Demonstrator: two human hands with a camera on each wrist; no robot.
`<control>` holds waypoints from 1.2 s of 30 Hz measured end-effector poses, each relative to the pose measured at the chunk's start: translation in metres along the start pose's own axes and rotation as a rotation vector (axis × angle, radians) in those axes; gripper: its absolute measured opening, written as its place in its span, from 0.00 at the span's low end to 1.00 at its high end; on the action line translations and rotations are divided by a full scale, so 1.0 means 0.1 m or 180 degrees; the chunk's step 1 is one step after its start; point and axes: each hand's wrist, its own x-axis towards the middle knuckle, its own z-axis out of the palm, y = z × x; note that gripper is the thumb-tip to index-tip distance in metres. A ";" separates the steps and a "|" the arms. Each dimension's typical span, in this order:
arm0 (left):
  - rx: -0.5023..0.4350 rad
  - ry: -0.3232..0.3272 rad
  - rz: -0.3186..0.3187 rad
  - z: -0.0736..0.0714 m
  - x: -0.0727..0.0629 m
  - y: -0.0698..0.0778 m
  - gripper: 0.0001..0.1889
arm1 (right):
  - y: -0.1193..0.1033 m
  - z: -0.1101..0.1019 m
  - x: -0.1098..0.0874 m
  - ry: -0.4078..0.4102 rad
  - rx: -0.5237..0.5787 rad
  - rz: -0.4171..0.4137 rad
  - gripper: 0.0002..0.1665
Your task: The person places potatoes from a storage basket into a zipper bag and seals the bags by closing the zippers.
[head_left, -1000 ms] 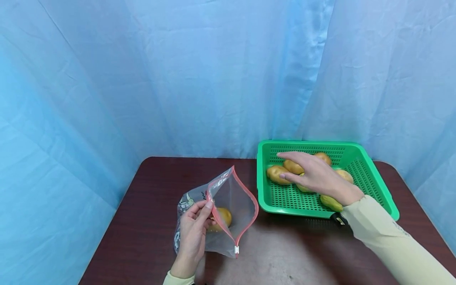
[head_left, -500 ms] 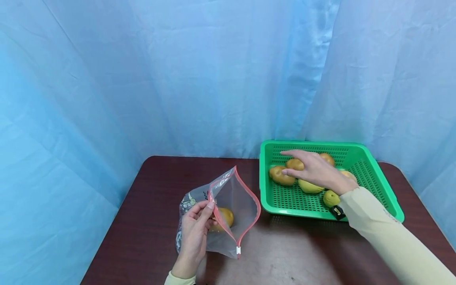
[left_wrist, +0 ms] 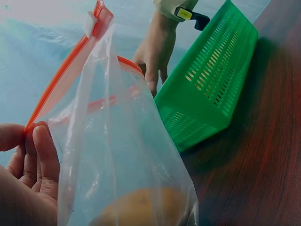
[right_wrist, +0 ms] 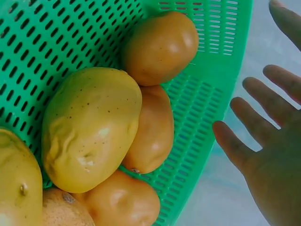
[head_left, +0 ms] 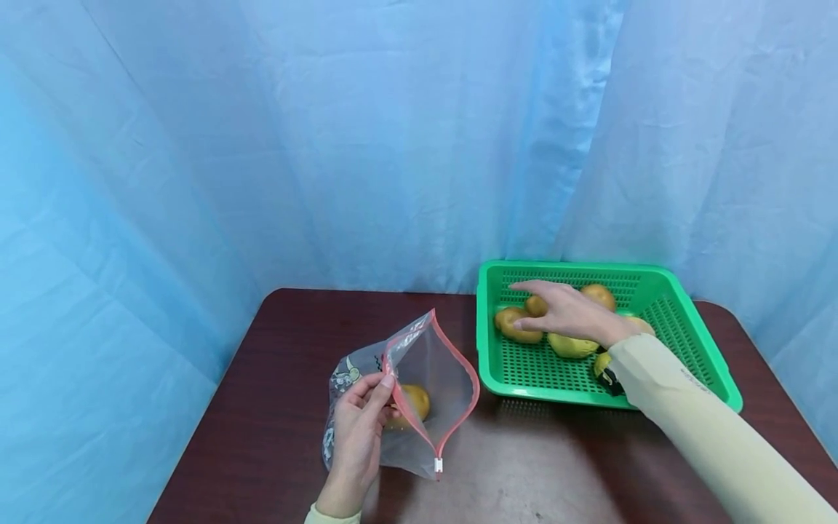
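In the head view, my left hand point(head_left: 356, 437) pinches the near-left edge of a clear zip bag point(head_left: 452, 378) with a red rim and white slider point(head_left: 439, 464). The bag's mouth stands wide, and one yellowish-brown, potato-like piece point(head_left: 417, 402) lies inside. My right hand point(head_left: 576, 314) hovers over a green basket point(head_left: 484, 356), fingers and thumb spread, holding nothing. Below it lie brown potatoes point(head_left: 519, 326) and a yellow-green, mango-like fruit point(head_left: 572, 347). The right wrist view shows this speckled yellow fruit point(right_wrist: 91, 132) beside smooth brown potatoes point(right_wrist: 162, 47), apart from the spread fingers point(right_wrist: 256, 122).
The basket stands at the right rear of a dark wooden table point(head_left: 275, 378), just right of the bag. Light blue curtains point(head_left: 393, 145) hang behind and beside the table. A black device point(head_left: 610, 380) is strapped to the right wrist.
My right wrist has shifted slightly left and farther over the basket, fingers still spread. The left hand and bag stay nearly where they were; the head view has shifted a little.
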 end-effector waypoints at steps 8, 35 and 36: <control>0.0017 0.0019 0.0002 -0.02 -0.01 0.00 0.03 | 0.09 0.14 0.11 -0.0257 0.0141 0.0035 0.45; 0.0014 0.0078 -0.0030 -0.03 0.00 0.00 0.02 | 0.25 0.42 0.26 -0.0252 -0.0297 -0.0143 0.46; 0.0018 0.0087 -0.0034 -0.03 0.00 0.00 0.02 | 0.25 0.43 0.26 -0.0245 -0.0303 -0.0170 0.45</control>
